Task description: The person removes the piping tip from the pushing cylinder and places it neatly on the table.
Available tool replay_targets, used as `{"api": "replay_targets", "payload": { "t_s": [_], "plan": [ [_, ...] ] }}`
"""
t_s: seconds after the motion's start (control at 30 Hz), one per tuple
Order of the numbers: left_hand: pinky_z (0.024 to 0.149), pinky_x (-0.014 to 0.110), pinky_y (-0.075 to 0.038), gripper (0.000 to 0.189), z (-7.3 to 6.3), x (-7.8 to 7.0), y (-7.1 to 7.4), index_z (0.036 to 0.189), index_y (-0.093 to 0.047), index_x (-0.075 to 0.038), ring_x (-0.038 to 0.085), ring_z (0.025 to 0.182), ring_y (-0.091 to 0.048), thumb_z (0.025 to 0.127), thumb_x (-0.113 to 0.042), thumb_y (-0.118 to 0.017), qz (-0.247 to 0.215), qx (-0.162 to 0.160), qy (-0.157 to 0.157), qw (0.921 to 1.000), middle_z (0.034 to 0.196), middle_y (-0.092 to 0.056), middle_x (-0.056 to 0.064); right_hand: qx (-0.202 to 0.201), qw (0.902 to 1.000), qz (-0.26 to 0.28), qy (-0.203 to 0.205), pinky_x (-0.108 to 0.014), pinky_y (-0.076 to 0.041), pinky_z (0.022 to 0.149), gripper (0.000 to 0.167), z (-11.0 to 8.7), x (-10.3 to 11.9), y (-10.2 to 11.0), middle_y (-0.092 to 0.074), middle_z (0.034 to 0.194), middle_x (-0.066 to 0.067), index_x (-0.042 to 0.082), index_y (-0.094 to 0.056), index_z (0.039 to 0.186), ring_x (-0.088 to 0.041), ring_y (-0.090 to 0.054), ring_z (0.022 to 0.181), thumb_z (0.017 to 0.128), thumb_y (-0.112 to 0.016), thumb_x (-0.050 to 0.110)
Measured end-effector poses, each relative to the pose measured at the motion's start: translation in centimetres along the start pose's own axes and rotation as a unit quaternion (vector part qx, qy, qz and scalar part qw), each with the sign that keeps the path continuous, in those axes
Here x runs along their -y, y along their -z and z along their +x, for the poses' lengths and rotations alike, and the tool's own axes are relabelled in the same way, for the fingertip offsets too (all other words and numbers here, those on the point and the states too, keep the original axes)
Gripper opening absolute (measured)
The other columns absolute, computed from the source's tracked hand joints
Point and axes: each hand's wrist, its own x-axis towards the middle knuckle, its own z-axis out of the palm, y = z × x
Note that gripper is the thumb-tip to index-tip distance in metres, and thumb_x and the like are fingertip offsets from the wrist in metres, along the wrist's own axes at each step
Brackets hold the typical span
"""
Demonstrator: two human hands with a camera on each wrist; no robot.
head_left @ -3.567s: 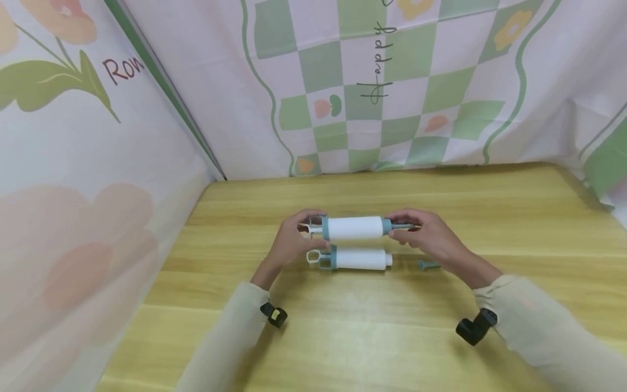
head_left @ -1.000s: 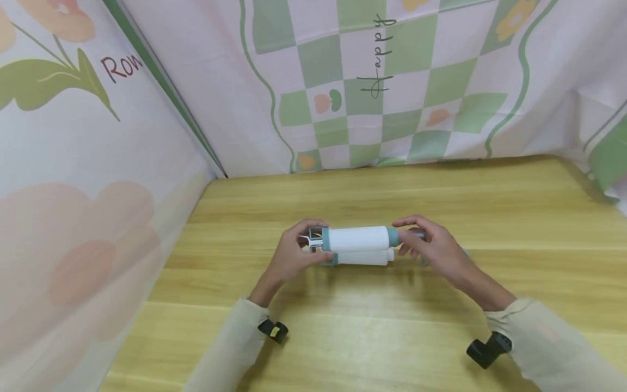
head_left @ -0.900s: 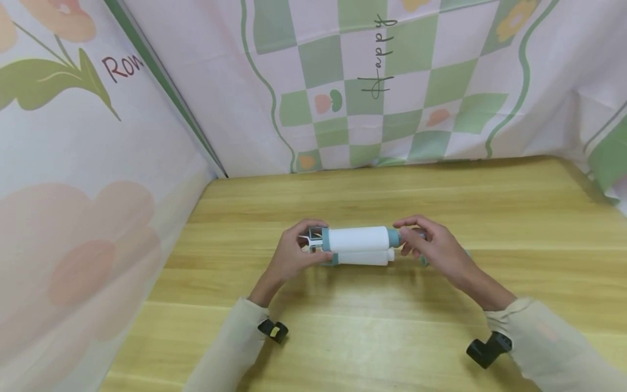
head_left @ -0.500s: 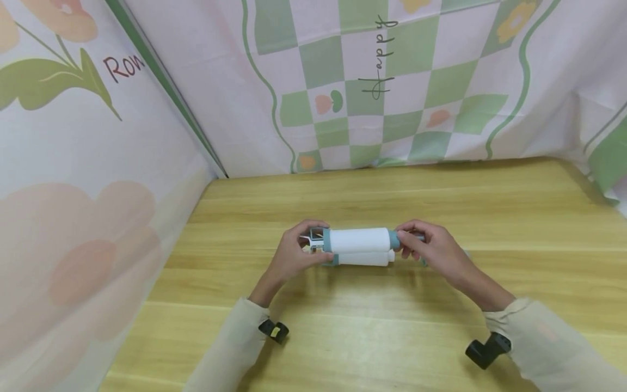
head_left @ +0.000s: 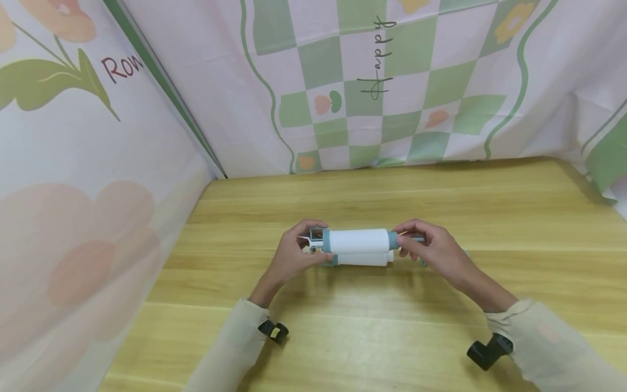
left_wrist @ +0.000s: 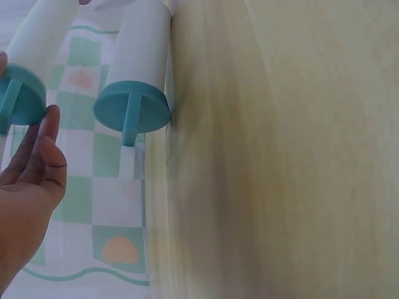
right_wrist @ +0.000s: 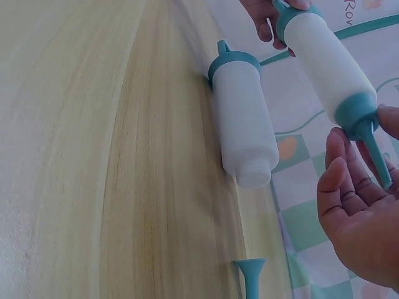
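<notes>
Both hands hold a large white syringe (head_left: 359,241) level, with a teal collar and handle at its left end and a teal nozzle (right_wrist: 357,117) at its right. My left hand (head_left: 292,251) grips the teal handle end between thumb and fingers. At the other end my right hand (head_left: 433,246) pinches the nozzle's base with thumb and fingertips; the thin tip runs past the fingers. A second white syringe (right_wrist: 244,118) lies on the table, partly hidden under the held one in the head view. Its right end shows a bare white neck.
A loose teal nozzle (right_wrist: 250,274) lies on the wooden table (head_left: 362,332), to the right of the second syringe and mostly behind my right hand in the head view. Printed cloth hangs along the back (head_left: 323,71) and left (head_left: 73,218) of the table.
Since the earliest frame, the held syringe has come nearer to me, over the lying one. My right fingers have shifted on the nozzle's base over the last second. The left grip looks the same.
</notes>
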Motion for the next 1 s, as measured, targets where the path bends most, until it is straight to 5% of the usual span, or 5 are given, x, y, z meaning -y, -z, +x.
{"api": "replay_targets", "payload": {
  "t_s": [0.43, 1.0],
  "plan": [
    [0.077, 0.037, -0.052, 0.053, -0.31, -0.03, 0.17, 0.122, -0.062, -0.006, 0.023, 0.097, -0.060, 0.075, -0.010, -0.085, -0.016, -0.004, 0.008, 0.9998, 0.117, -0.066, 0.006, -0.009, 0.9999, -0.010, 0.010, -0.034, -0.055, 0.069, 0.037, -0.10, 0.18, -0.04, -0.067, 0.105, -0.016, 0.000, -0.055, 0.131, -0.026, -0.067, 0.088, 0.107, -0.051, 0.026],
    [0.078, 0.037, -0.051, 0.051, -0.24, -0.10, 0.03, 0.122, -0.063, -0.008, 0.021, 0.097, -0.060, 0.076, -0.010, -0.085, -0.008, 0.001, 0.004, 1.0000, 0.116, -0.066, 0.004, -0.021, 0.9990, -0.026, -0.029, -0.032, -0.048, 0.053, 0.037, 0.22, 0.77, -0.38, -0.067, 0.088, -0.019, 0.000, -0.063, 0.119, -0.030, -0.064, 0.076, 0.104, -0.055, 0.034]
  ]
}}
